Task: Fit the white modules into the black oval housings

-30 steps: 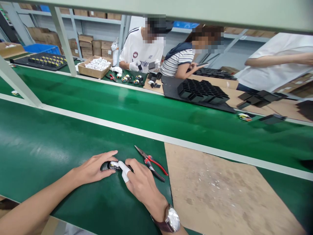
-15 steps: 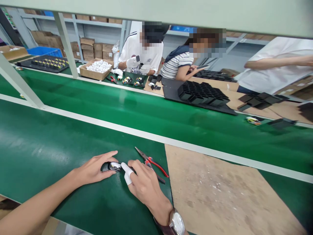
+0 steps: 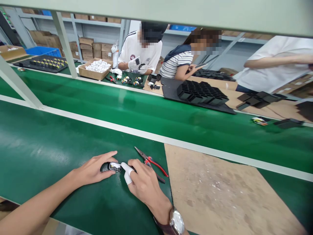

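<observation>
My left hand (image 3: 94, 168) is closed around a small black plastic case (image 3: 111, 169), its thumb on the near side and its fingers on the far side. The case stands on the green bench with its opening up. White and metallic parts of a small circuit board (image 3: 114, 166) show inside the rim. My right hand (image 3: 143, 181) wears white finger cots on thumb and index finger. Its index tip touches the right edge of the case, with the other fingers curled. Red-handled long-nose pliers (image 3: 151, 163) lie open just beyond the right hand.
A stained cardboard sheet (image 3: 220, 192) lies at right. Behind a white rail (image 3: 102, 124) runs a green conveyor belt (image 3: 137, 111) carrying a circuit board (image 3: 260, 121) and a black case (image 3: 288, 123). Three people stand or sit across it, near stacked black cases (image 3: 202, 93). A slanted post (image 3: 22, 83) rises at left.
The board sits lower in the case, and the rim now shows around it. My hands have barely moved. Parts on the belt have shifted right.
</observation>
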### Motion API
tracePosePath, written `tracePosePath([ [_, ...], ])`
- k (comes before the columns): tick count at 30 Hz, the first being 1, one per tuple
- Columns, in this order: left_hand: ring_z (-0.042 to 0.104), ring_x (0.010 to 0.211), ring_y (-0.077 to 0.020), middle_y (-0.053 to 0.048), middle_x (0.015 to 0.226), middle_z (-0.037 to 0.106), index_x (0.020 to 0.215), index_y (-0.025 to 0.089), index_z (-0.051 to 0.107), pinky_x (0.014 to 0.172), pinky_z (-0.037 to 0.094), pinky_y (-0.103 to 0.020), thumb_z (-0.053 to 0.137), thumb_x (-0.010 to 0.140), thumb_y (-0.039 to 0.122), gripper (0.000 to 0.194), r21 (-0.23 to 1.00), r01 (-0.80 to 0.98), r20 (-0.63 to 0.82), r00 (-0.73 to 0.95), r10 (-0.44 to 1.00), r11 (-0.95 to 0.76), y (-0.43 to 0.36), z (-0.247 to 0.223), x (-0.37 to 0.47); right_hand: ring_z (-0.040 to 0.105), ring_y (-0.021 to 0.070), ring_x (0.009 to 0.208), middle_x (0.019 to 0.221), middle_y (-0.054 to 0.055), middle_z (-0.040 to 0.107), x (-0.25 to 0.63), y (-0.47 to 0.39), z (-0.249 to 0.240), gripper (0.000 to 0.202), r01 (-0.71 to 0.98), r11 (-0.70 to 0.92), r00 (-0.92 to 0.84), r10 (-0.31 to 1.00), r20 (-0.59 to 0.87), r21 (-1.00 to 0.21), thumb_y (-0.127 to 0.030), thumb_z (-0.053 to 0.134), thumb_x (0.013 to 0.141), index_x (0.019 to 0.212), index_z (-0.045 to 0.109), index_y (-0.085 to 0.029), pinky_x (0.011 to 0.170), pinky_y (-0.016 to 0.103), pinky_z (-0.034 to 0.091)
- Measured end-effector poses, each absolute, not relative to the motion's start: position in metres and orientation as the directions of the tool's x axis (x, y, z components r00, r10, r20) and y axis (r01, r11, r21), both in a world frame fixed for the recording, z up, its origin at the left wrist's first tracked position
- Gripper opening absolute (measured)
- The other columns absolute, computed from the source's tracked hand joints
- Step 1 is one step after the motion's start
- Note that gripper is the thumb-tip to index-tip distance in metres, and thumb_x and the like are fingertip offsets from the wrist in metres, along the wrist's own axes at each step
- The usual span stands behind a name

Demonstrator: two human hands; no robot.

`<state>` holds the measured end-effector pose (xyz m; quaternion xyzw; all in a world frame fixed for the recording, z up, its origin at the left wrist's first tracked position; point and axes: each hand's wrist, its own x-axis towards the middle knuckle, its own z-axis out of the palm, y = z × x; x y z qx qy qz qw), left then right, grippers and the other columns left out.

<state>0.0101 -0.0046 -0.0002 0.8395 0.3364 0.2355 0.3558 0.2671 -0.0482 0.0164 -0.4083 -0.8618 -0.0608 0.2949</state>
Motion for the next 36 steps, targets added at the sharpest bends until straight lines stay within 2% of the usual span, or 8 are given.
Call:
tracePosePath([
  [5, 0.071, 0.124, -0.0212, 0.0, 0.134, 0.073, 0.161, 0.037, 0.029, 0.107, 0.057, -0.036, 0.066, 0.101, 0.027, 0.072, 0.754, 0.404, 0.154, 0.658, 0.737, -0.518, -0.005, 0.0, 0.01, 0.059, 0.0196, 0.078, 0.098, 0.009, 0.064, 0.266, -0.049, 0.018, 0.024, 0.746, 0.65, -0.492, 0.684, 0.539, -0.143, -0.004, 0.048, 0.091, 0.08, 0.062, -0.02, 0.057, 0.033, 0.042],
  [9, 0.07, 0.125, -0.0211, 0.0, 0.135, 0.073, 0.162, 0.037, 0.028, 0.108, 0.056, -0.036, 0.066, 0.101, 0.027, 0.073, 0.747, 0.408, 0.164, 0.653, 0.74, -0.525, -0.004, 0.0, 0.01, 0.061, 0.0191, 0.08, 0.102, 0.009, 0.065, 0.271, -0.047, 0.013, 0.025, 0.788, 0.591, -0.418, 0.718, 0.557, -0.172, -0.004, 0.048, 0.093, 0.103, 0.067, -0.017, 0.061, 0.032, 0.047],
  [16, 0.069, 0.125, -0.0224, -0.001, 0.133, 0.073, 0.163, 0.037, 0.024, 0.109, 0.055, -0.04, 0.065, 0.101, 0.027, 0.074, 0.737, 0.424, 0.15, 0.657, 0.739, -0.526, -0.003, -0.002, 0.009, 0.062, 0.0287, 0.093, 0.099, 0.011, 0.066, 0.272, -0.039, -0.004, 0.038, 0.89, 0.453, -0.411, 0.843, 0.348, -0.045, 0.004, 0.053, 0.077, 0.106, 0.069, -0.014, 0.079, 0.041, 0.057],
  [18, 0.069, 0.125, -0.0225, -0.001, 0.132, 0.073, 0.163, 0.037, 0.023, 0.109, 0.055, -0.04, 0.064, 0.102, 0.027, 0.075, 0.74, 0.414, 0.157, 0.66, 0.734, -0.53, -0.003, -0.001, 0.009, 0.061, 0.0295, 0.096, 0.103, 0.012, 0.066, 0.27, -0.04, -0.002, 0.039, 0.871, 0.478, -0.405, 0.827, 0.389, -0.109, 0.004, 0.051, 0.083, 0.114, 0.068, -0.013, 0.083, 0.044, 0.057],
  [21, 0.069, 0.124, -0.023, -0.001, 0.132, 0.073, 0.163, 0.037, 0.023, 0.108, 0.056, -0.04, 0.065, 0.101, 0.027, 0.075, 0.75, 0.405, 0.159, 0.658, 0.736, -0.524, -0.004, 0.0, 0.01, 0.061, 0.0275, 0.105, 0.116, 0.014, 0.065, 0.263, -0.043, 0.007, 0.038, 0.757, 0.57, -0.395, 0.789, 0.471, -0.318, -0.004, 0.05, 0.097, 0.132, 0.061, -0.015, 0.089, 0.043, 0.058],
  [25, 0.07, 0.122, -0.0238, -0.002, 0.132, 0.073, 0.162, 0.037, 0.025, 0.105, 0.057, -0.04, 0.064, 0.101, 0.026, 0.073, 0.755, 0.411, 0.145, 0.655, 0.741, -0.511, -0.004, 0.0, 0.009, 0.06, 0.0274, 0.115, 0.123, 0.013, 0.063, 0.252, -0.049, 0.015, 0.035, 0.621, 0.629, -0.449, 0.775, 0.445, -0.467, -0.015, 0.055, 0.104, 0.139, 0.058, -0.019, 0.095, 0.044, 0.058],
  [32, 0.069, 0.124, -0.0236, -0.002, 0.133, 0.073, 0.162, 0.036, 0.026, 0.106, 0.057, -0.04, 0.065, 0.101, 0.025, 0.073, 0.76, 0.408, 0.145, 0.653, 0.743, -0.507, -0.003, -0.001, 0.009, 0.062, 0.0286, 0.111, 0.123, 0.013, 0.064, 0.248, -0.048, 0.014, 0.04, 0.664, 0.652, -0.535, 0.757, 0.376, -0.366, -0.018, 0.052, 0.106, 0.145, 0.055, -0.023, 0.091, 0.049, 0.06],
  [36, 0.069, 0.125, -0.0231, -0.001, 0.132, 0.073, 0.162, 0.036, 0.026, 0.108, 0.056, -0.04, 0.066, 0.1, 0.025, 0.074, 0.754, 0.421, 0.141, 0.646, 0.75, -0.504, -0.004, -0.001, 0.009, 0.065, 0.0281, 0.111, 0.126, 0.015, 0.065, 0.261, -0.044, 0.009, 0.043, 0.744, 0.585, -0.433, 0.79, 0.435, -0.323, -0.023, 0.051, 0.108, 0.15, 0.049, -0.017, 0.092, 0.045, 0.06],
])
